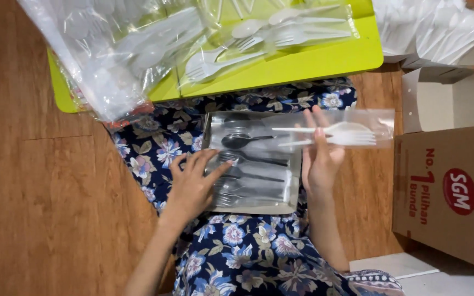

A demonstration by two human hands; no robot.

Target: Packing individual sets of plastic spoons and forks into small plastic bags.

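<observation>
I sit on a warm brown wood-plank floor (39, 164), a low lime-green tabletop (314, 63) before me, evenly lit.

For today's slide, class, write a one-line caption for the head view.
Right hand holds a clear sleeve of white plastic cutlery; left hand rests on packed black plastic cutlery.

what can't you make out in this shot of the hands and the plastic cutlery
- Head view: the count of black cutlery in the tray, blurred under glare and the left hand.
- The right hand's palm side, turned away behind the clear sleeve.
- Contents of the big clear bag, cut off by the top edge.
- The cardboard box, cut off at right.
</observation>
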